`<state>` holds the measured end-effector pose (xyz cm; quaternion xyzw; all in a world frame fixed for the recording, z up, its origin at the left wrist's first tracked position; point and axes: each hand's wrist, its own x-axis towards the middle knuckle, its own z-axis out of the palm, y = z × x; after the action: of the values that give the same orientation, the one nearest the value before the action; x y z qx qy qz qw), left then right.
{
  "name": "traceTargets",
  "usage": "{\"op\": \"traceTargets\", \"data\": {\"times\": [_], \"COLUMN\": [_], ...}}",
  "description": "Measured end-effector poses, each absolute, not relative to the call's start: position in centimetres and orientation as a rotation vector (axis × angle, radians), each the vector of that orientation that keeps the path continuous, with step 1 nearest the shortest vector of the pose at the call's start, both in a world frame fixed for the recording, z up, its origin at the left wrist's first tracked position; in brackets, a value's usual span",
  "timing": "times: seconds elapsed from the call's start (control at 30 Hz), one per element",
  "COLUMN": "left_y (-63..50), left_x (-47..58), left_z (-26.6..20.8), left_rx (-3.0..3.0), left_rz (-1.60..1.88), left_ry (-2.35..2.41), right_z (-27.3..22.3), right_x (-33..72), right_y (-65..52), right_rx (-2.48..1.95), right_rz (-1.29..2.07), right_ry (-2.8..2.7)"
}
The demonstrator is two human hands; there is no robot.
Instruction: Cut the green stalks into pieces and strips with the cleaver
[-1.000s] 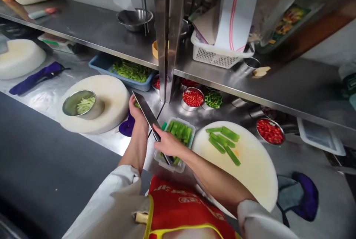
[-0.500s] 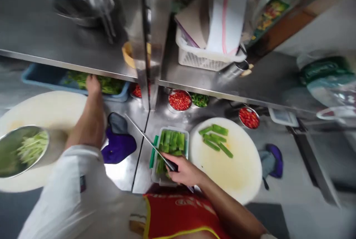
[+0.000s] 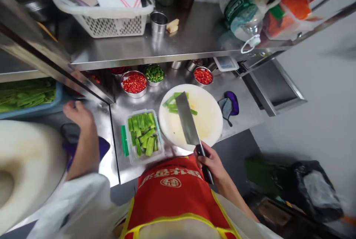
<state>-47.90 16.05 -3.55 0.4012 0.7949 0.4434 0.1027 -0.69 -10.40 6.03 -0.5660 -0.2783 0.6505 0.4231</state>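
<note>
My right hand grips the black handle of a cleaver. Its broad blade points up over the round white cutting board, in front of several green vegetable strips. My left hand is raised over the steel counter between the blue bin and the purple and grey cloth item. Its fingers are loosely curled and apart, somewhat blurred, with nothing visible in them. A clear plastic container full of cut green pieces stands left of the board, beside its green clip strip.
Bowls of chopped red chilli and chopped greens stand under the steel shelf. A blue bin of leafy greens is at left, behind another white board. A steel post divides the counter.
My left hand has come out of the blue bin toward me and right. My right hand has swung the cleaver from over the container to the board. The view has turned right.
</note>
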Motion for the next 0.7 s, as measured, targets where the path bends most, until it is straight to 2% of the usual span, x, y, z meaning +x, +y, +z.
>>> {"op": "traceTargets", "data": {"times": [0.1, 0.27, 0.33, 0.47, 0.6, 0.7], "left_y": [14.1, 10.5, 10.9, 14.6, 18.4, 19.7], "left_x": [-37.1, -19.3, -15.5, -14.0, -15.7, -16.2], "left_z": [-4.3, -4.3, -4.5, -5.3, -5.2, -4.2], "left_rx": [1.419, 2.108, 2.143, 1.915, 1.87, 1.837], "left_rz": [1.46, 0.862, 0.787, 0.708, 0.162, 0.049], "left_ry": [2.09, 1.183, 1.254, 1.897, 1.976, 1.995], "right_z": [5.1, 2.6, 1.6, 0.3, -0.3, -0.5], "right_x": [1.5, 5.6, 7.6, 12.1, 17.9, 22.4], "right_y": [-11.5, -12.0, -12.0, -11.7, -10.6, -9.0], "right_rx": [-1.469, -1.506, -1.489, -1.459, -1.46, -1.463], "right_rz": [1.435, 1.325, 1.375, 1.554, 1.737, 1.857], "right_ry": [-0.549, -0.421, -0.426, -0.442, -0.571, -0.745]}}
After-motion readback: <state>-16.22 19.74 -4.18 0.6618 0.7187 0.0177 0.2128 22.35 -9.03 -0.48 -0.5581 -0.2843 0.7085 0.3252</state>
